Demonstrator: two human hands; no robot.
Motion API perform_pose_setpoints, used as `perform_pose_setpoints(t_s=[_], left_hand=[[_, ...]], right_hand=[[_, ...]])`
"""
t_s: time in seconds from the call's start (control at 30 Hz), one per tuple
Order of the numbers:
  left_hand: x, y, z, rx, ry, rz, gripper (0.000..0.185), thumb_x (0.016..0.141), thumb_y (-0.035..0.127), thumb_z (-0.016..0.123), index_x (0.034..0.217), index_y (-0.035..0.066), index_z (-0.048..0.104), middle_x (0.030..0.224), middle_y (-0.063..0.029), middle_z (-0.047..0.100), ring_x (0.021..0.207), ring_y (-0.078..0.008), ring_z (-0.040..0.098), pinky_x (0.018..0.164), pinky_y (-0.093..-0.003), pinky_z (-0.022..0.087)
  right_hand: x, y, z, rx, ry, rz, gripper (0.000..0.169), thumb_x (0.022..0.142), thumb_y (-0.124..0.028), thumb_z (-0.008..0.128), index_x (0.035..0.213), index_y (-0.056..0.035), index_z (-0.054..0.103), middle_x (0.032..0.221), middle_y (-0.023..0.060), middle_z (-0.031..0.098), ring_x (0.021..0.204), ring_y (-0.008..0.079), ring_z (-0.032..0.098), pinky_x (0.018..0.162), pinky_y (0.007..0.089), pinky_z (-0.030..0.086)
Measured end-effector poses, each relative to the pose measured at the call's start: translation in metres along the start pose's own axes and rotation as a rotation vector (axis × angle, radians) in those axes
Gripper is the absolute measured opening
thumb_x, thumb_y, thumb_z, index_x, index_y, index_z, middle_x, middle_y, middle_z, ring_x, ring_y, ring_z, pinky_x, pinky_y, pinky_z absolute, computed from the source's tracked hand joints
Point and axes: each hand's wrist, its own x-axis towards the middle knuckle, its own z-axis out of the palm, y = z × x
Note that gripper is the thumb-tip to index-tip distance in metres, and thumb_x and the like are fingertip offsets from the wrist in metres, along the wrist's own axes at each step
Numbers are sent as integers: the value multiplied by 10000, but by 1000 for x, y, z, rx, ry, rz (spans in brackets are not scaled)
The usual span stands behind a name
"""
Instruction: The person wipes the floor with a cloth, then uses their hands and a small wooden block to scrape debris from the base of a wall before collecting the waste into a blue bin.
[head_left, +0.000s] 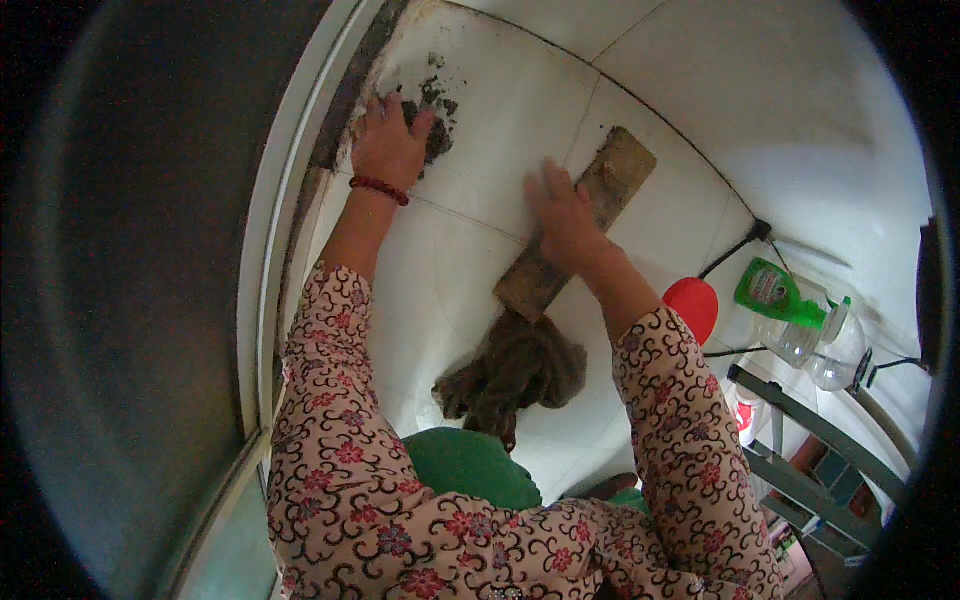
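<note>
My left hand (390, 146), with a dark red bead bracelet (379, 190) at the wrist, lies palm down at a heap of dark, crumbly debris (437, 131). Its fingers are spread, and the hand partly covers the heap, which sits on the white tiled floor (450, 277) near the door frame. Over the middle of a dirty, flat board (622, 169), my right hand (566, 217) is slightly blurred, with fingers extended. Whether it touches the board cannot be told. A crumpled brown cloth (525, 367) lies at the board's near end, in front of my green-clad knee (472, 466).
A framed dark panel (150, 262) borders the left side. To the right are a red round object (691, 307), a green spray bottle (769, 289), a clear bottle (832, 360) and a grey rack (817, 427). A white tiled wall (750, 97) rises beyond the floor.
</note>
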Motion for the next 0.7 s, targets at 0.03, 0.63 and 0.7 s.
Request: perform_pose_setpoints(t_s=[0.03,0.63,0.7], left_hand=[[0,-16,6,55,114,62,648,859,507,421,1297,36,348,1337,-203,315,1190,-398,329,947,-452,349],[-11,-25,47,7,229,223,679,857,409,488,1338,3,234,1393,-238,191,1280,-376,200,1044,-440,187],[-13,-24,45,-207,208,390,675,857,398,494,1342,5,238,1397,-208,220,1293,-370,183,1050,-434,187]], right_hand=[[1,-3,1,7,7,-3,668,722,-69,512,1346,-83,274,1419,203,174,1286,360,243,1011,527,237],[8,7,11,35,41,-36,661,717,0,502,1333,-81,276,1407,218,169,1288,366,227,998,550,235],[7,7,8,36,23,-15,673,709,-12,519,1333,-93,280,1406,209,178,1288,359,231,997,549,239]])
